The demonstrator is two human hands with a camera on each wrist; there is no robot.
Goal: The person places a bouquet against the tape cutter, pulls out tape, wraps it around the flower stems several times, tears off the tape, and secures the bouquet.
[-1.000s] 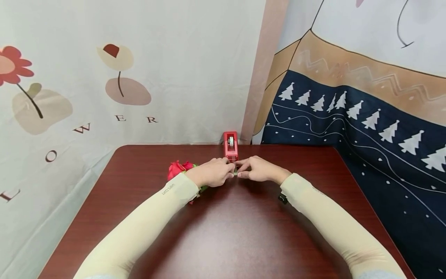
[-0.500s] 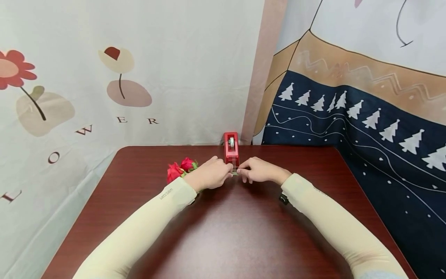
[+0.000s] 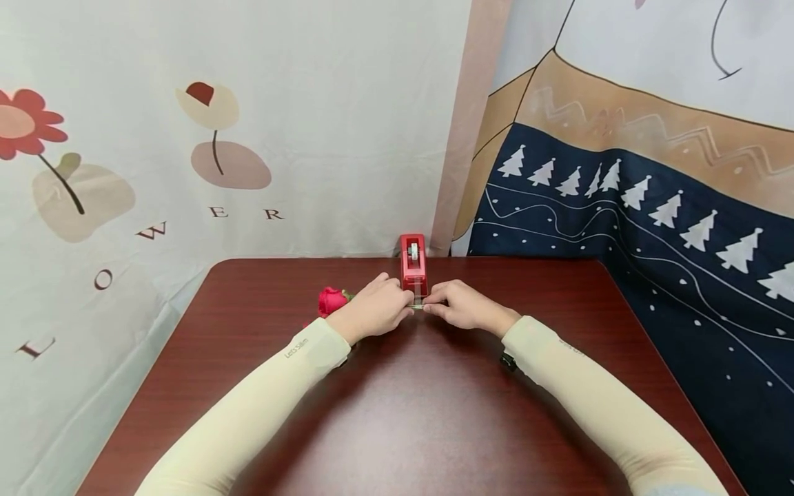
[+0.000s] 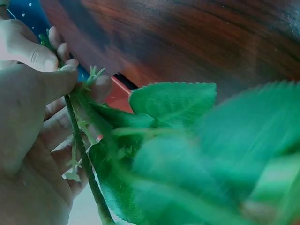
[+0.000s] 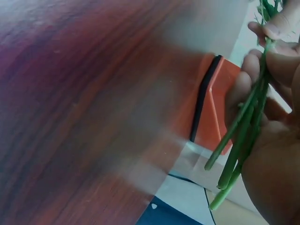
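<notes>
Red artificial roses, one bloom (image 3: pixel 331 301) plainly in sight, lie to the left of my left hand (image 3: pixel 375 308), which partly covers them. In the left wrist view, my left thumb and fingers pinch the green stems (image 4: pixel 86 161) below large leaves (image 4: pixel 173 101). My right hand (image 3: pixel 466 307) pinches the same stems just to the right; several cut ends (image 5: pixel 229 166) stick out past its palm in the right wrist view. Beyond both hands stands a red tape dispenser (image 3: pixel 406 274). A clear strip of tape (image 3: pixel 418 292) runs from its front down to the stems between my fingertips.
The dark red-brown table (image 3: pixel 397 427) ends just behind the dispenser. A pale printed curtain (image 3: pixel 335 138) hangs along the back, and a navy one with white trees (image 3: pixel 558 220) hangs on the right.
The rose bunch has turned in my left hand: two blooms showed half a second ago, mostly one now. My right fingers have shifted and closed in again on the stems. The dispenser stays put.
</notes>
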